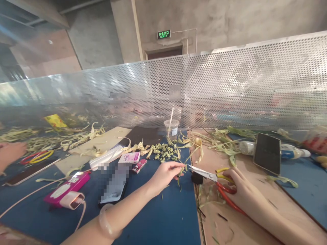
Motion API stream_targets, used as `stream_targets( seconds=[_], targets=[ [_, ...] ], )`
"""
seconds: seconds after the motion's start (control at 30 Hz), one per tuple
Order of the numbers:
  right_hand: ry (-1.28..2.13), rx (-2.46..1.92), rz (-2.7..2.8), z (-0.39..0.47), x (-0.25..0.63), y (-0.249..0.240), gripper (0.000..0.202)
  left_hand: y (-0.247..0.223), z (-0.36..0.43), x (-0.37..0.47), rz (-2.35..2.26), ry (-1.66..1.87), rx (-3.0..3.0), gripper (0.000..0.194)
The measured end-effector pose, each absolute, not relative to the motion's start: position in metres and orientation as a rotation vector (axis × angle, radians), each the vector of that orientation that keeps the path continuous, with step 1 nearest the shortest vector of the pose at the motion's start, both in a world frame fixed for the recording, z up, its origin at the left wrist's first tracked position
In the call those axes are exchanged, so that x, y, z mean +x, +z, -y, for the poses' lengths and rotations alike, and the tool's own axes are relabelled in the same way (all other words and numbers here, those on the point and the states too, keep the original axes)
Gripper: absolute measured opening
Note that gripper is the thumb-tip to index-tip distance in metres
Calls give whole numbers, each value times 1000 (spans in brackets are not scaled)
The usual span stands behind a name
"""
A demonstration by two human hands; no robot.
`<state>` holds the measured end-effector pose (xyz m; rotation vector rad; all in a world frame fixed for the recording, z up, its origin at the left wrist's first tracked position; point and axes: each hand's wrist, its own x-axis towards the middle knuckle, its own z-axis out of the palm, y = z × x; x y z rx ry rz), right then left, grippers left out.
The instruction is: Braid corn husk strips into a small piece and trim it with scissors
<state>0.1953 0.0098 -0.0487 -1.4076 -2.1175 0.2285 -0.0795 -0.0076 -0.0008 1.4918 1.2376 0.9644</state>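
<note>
My left hand, with a pale bangle on its wrist, pinches a small piece of green plant over the blue table. In my right hand are scissors with one yellow and one red handle. Their blades point left and end close to the fingertips of my left hand. Whether the blades are slightly parted is hard to make out. Behind my left hand lies a heap of small green knotted plant pieces. Pale dried stalks are beside the heap.
A lidded cup with a straw stands at the back. On the left are a phone, a pink box and a magenta power bank. Another person's hand shows far left. A dark phone leans on a bottle.
</note>
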Motion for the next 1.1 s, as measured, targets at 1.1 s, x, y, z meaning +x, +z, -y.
stream_targets(
  seconds=[1.1],
  targets=[
    [176,-1419,2143,-8,193,-45,24,80,20,-172,-2147,297,2196,25]
  ],
)
